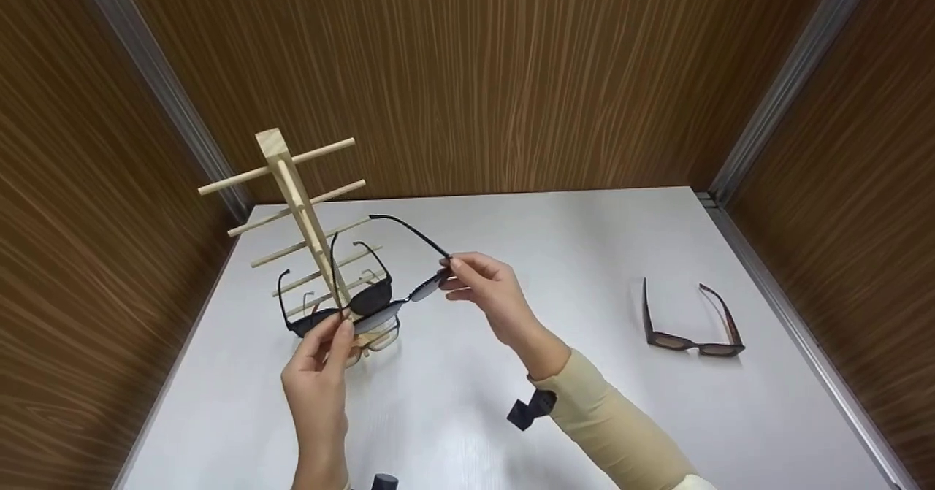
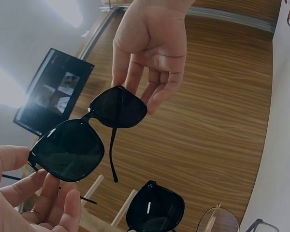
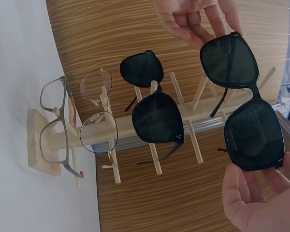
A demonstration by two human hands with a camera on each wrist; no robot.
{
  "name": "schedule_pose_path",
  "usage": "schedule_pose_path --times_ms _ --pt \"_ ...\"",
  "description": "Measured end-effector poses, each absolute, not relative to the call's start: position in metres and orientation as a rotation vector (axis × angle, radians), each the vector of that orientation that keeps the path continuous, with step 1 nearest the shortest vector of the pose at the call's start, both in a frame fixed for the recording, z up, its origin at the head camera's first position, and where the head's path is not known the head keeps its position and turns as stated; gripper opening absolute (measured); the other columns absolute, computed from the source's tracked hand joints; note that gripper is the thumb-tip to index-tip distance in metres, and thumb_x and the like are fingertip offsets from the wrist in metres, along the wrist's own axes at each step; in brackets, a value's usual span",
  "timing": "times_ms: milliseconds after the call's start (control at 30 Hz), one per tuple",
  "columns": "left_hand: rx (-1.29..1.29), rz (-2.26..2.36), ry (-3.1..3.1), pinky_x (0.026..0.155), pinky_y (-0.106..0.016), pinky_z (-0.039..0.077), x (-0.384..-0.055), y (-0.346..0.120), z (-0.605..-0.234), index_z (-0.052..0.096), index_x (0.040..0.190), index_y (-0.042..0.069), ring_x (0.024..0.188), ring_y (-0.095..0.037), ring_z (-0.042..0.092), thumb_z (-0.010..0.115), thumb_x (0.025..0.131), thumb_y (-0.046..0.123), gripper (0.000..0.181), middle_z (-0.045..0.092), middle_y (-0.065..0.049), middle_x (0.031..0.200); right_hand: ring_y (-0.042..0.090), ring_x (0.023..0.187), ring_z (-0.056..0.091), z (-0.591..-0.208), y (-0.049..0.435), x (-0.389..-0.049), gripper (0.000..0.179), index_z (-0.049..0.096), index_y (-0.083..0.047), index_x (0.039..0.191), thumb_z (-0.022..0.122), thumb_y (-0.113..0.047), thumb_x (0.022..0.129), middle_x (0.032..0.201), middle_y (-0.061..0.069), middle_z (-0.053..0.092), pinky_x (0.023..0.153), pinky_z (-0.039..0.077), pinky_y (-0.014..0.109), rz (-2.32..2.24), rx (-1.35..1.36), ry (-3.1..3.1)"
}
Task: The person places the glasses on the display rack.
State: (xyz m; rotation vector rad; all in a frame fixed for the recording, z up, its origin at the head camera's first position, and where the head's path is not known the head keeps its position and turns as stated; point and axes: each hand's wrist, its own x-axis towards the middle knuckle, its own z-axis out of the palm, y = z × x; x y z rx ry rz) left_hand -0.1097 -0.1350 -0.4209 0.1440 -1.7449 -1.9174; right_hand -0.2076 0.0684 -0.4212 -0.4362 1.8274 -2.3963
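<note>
Both hands hold one pair of black sunglasses [image 1: 380, 316] with dark lenses, one at each end of the front. My left hand [image 1: 319, 377] pinches the left corner between thumb and fingers. At the right hinge my right hand [image 1: 488, 293] grips the frame, and one temple reaches away toward the stand. The sunglasses are up in front of a wooden display stand [image 1: 272, 143] with crossbars. Another black pair [image 3: 157, 117] hangs on the stand's bars. Lower on it sit thin gold-rimmed glasses [image 3: 117, 133] and grey-framed glasses [image 3: 65, 99] with clear lenses.
Brown sunglasses [image 1: 719, 350] with open temples lie on the white table [image 1: 570, 256] at the right. Wood-grain panels [image 1: 467, 74] with metal edge strips enclose the table at the back and sides. A screen [image 2: 53, 92] shows in the left wrist view.
</note>
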Motion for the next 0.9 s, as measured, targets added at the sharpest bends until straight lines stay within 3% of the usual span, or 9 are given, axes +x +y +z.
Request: schedule_pose_path --times_ms 633,900 --pt "0.231 -1.827 -1.684 0.065 -0.024 0.053 -0.111 -0.152 -0.414 0.063 0.109 -0.008 0.079 -0.023 0.061 0.064 0.088 0.009 0.027 0.066 -0.008 0.097 0.024 0.085 0.065 -0.412 0.037 -0.226 0.030 0.060 0.009 0.109 0.056 -0.016 0.094 0.094 0.009 0.065 0.078 0.053 0.040 -2.305 -0.492 1.820" --pt "0.268 -1.800 -1.691 0.064 -0.021 0.052 -0.119 -0.164 -0.412 0.065 0.109 -0.004 0.077 -0.021 0.059 0.064 0.088 0.014 0.027 0.067 -0.006 0.098 0.030 0.088 0.064 -0.410 0.025 -0.232 0.029 0.060 0.009 0.109 0.057 -0.016 0.093 0.093 0.010 0.066 0.077 0.054 0.039 -2.279 -0.485 1.844"
